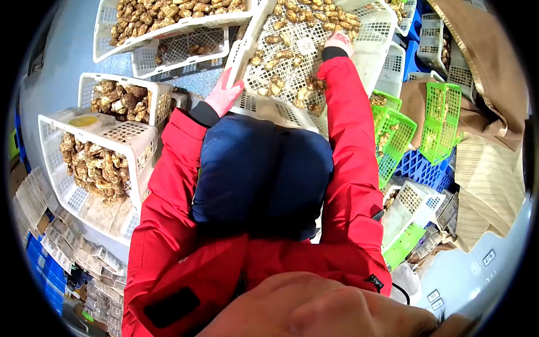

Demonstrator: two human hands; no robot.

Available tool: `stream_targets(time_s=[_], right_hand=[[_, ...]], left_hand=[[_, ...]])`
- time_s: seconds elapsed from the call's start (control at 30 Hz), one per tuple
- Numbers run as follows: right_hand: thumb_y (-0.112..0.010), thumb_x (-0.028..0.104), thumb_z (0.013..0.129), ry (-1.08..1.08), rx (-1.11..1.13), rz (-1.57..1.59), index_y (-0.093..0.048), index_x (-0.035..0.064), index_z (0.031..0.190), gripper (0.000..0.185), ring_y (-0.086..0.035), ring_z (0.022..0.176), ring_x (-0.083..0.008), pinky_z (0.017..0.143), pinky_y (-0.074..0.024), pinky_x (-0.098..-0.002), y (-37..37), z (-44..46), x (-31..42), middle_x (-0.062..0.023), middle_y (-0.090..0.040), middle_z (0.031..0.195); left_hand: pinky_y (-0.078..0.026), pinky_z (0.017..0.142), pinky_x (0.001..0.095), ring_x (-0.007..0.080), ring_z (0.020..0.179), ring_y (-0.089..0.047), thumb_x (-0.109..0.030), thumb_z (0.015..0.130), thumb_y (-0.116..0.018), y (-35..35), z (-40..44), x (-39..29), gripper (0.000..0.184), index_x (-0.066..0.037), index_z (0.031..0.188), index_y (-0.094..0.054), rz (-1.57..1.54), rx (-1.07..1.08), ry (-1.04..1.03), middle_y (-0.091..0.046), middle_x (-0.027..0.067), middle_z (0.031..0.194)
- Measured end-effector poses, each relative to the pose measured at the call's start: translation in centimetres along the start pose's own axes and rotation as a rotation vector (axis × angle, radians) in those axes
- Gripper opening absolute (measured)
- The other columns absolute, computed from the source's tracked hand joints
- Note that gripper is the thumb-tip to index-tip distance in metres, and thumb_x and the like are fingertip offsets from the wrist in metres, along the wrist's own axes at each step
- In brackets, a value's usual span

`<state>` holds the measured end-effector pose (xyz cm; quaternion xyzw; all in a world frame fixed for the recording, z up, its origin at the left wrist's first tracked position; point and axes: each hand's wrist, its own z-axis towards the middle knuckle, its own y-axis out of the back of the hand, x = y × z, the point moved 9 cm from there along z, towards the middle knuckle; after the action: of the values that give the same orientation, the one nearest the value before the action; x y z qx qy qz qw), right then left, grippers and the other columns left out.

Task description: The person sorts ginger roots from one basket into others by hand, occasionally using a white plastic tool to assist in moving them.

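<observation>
A white plastic crate (pixel 368 42) sits tilted in front of me, with brown and cream mushrooms (pixel 281 59) scattered over its mesh bottom and heaped at the far end. My left hand (pixel 223 95), in a pale pink glove, is at the crate's near left corner, thumb and fingers parted around the rim. In a matching glove, my right hand (pixel 340 42) reaches inside, at the right end of the heap. Its fingers point away from me among the mushrooms, and their tips are mostly hidden. A dark blue padded bundle or garment (pixel 264 174) lies between my red sleeves.
Mushroom-filled crates stand at the upper left (pixel 185 22) and left (pixel 143 135). Green baskets (pixel 396 132), a blue crate (pixel 426 168) and another white basket (pixel 412 208) are on the right. Brown cloth (pixel 483 67) hangs at the far right. Newspaper sheets (pixel 62 241) lie lower left.
</observation>
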<state>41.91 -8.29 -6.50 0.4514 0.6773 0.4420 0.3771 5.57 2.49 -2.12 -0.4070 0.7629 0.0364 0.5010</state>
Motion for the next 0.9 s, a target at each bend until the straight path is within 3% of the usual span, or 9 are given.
stream_targets(time_s=[0.1, 0.2, 0.23, 0.3, 0.37, 0.63, 0.73, 0.87, 0.9], right_hand=[[-0.053, 0.046, 0.07, 0.164, 0.052, 0.171, -0.052, 0.0142, 0.115, 0.055, -0.048, 0.109, -0.0234, 0.091, -0.0367, -0.0321, 0.0, -0.3, -1.0, -0.0108, -0.051, 0.118], [-0.051, 0.046, 0.072, 0.195, 0.001, 0.177, -0.051, 0.0121, 0.115, 0.055, -0.048, 0.108, -0.0234, 0.091, -0.037, -0.033, 0.2, -1.3, -1.2, -0.011, -0.052, 0.116], [-0.05, 0.046, 0.073, 0.15, 0.036, 0.082, -0.053, 0.0112, 0.112, 0.052, -0.049, 0.107, -0.0232, 0.09, -0.0374, -0.033, 0.5, -1.8, -1.1, -0.0108, -0.053, 0.114], [-0.047, 0.045, 0.076, 0.124, 0.076, 0.0, -0.054, 0.0109, 0.108, 0.047, -0.051, 0.104, -0.0228, 0.088, -0.0387, -0.033, 0.5, -2.5, 1.3, -0.0103, -0.055, 0.111], [-0.046, 0.044, 0.078, 0.168, 0.001, 0.049, -0.055, 0.0128, 0.106, 0.044, -0.054, 0.099, -0.0228, 0.085, -0.0411, -0.0336, 0.1, -2.1, 1.3, -0.0101, -0.057, 0.108], [-0.048, 0.051, 0.075, 0.094, 0.134, -0.046, -0.046, 0.0098, 0.119, 0.061, -0.047, 0.11, -0.0222, 0.093, -0.0362, -0.0344, -2.3, -1.7, 0.0, -0.0117, -0.049, 0.12], [-0.055, 0.037, 0.074, 0.246, 0.05, 0.35, -0.047, 0.0098, 0.118, 0.052, -0.056, 0.095, -0.0219, 0.079, -0.0451, -0.0331, 0.9, -3.4, 1.3, -0.0118, -0.053, 0.113], [-0.058, 0.01, 0.077, 0.418, 0.505, 1.868, -0.034, 0.0062, 0.127, 0.056, -0.055, 0.074, -0.015, 0.069, -0.0483, -0.0303, 2.3, -7.1, 2.5, -0.0038, -0.055, 0.086], [-0.053, 0.007, 0.081, 0.432, 0.475, 1.879, -0.031, 0.0056, 0.128, 0.053, -0.055, 0.073, -0.0169, 0.071, -0.0481, -0.0325, 4.0, -8.9, 2.7, -0.0013, -0.05, 0.077]], left_hand=[[-0.04, 0.076, 0.0239, 0.0106, 0.087, -0.044, -0.01, 0.079, -0.055, -0.2, -0.1, -0.1, 0.055, -0.003, 0.127, -0.03, -0.049, 0.013, -0.024, -0.047, 0.0053, 0.102], [-0.043, 0.066, 0.0258, 0.012, 0.077, -0.048, -0.012, 0.078, -0.056, 0.7, 0.4, 0.0, 0.055, -0.004, 0.126, -0.031, 0.362, -0.015, -0.092, -0.051, 0.0031, 0.091], [-0.037, 0.086, 0.0256, 0.0129, 0.099, -0.045, -0.012, 0.079, -0.056, 0.5, 0.7, 0.7, 0.056, -0.003, 0.128, -0.029, 0.21, 0.011, -0.083, -0.045, 0.0068, 0.114], [-0.036, 0.086, 0.0243, 0.0125, 0.1, -0.043, -0.011, 0.079, -0.056, 1.1, 0.4, 1.1, 0.055, -0.003, 0.127, -0.03, 0.205, -0.042, 0.036, -0.045, 0.0061, 0.114], [-0.035, 0.085, 0.0232, 0.0116, 0.1, -0.04, -0.012, 0.08, -0.055, 0.2, 0.8, 0.0, 0.054, -0.002, 0.127, -0.03, 0.247, 0.079, -0.142, -0.045, 0.0051, 0.112], [-0.036, 0.085, 0.0265, 0.0133, 0.099, -0.041, -0.018, 0.081, -0.055, 0.3, 0.4, 0.3, 0.056, -0.002, 0.128, -0.029, 0.163, 0.038, -0.055, -0.047, 0.0064, 0.109], [-0.037, 0.084, 0.0258, 0.0138, 0.099, -0.043, -0.016, 0.081, -0.056, 1.2, 1.4, 1.8, 0.055, -0.004, 0.127, -0.03, 0.176, 0.044, -0.091, -0.046, 0.007, 0.111], [-0.041, 0.077, 0.0247, 0.0114, 0.091, -0.047, -0.014, 0.077, -0.06, 1.1, 1.0, 1.3, 0.062, -0.002, 0.129, -0.028, 0.137, -0.013, -0.039, -0.049, 0.007, 0.106], [-0.04, 0.08, 0.025, 0.012, 0.094, -0.046, -0.014, 0.078, -0.059, 1.4, 1.4, 1.6, 0.061, -0.002, 0.128, -0.028, 0.189, 0.03, -0.084, -0.048, 0.0071, 0.107]])
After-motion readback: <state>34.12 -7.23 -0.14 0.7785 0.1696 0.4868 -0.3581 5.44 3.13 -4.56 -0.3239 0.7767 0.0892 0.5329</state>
